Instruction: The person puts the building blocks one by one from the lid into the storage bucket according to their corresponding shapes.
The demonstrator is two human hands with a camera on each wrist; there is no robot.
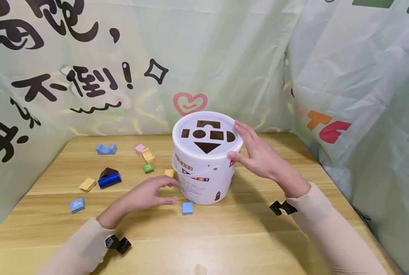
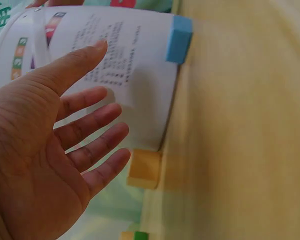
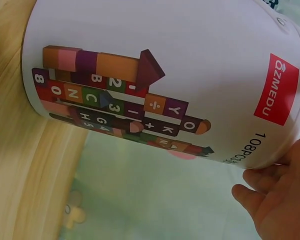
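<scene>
A white toy-block bucket point(image 1: 194, 189) stands upright on the table, its lid point(image 1: 186, 146) on and cut with several shaped holes. My right hand point(image 1: 261, 156) rests against the right side of the lid's rim, fingers spread and fairly straight. In the right wrist view, fingertips point(image 3: 260, 180) touch the bucket near its top edge. To the left of the bucket, my left hand point(image 1: 149, 195) is held with its fingers loose and nothing in them. A light blue square block point(image 1: 187, 208) lies at the bucket's front base, and a yellow block point(image 1: 169, 173) lies by its left side.
Leftward on the table point(image 1: 163, 244) lie a blue cylinder point(image 1: 110, 180), a dark triangular block point(image 1: 108, 172), a yellow block point(image 1: 87, 185), a blue block point(image 1: 77, 205) marked 4, a green block point(image 1: 148, 168), a curved orange block point(image 1: 147, 155), a pink block point(image 1: 140, 149) and a blue arch point(image 1: 106, 149).
</scene>
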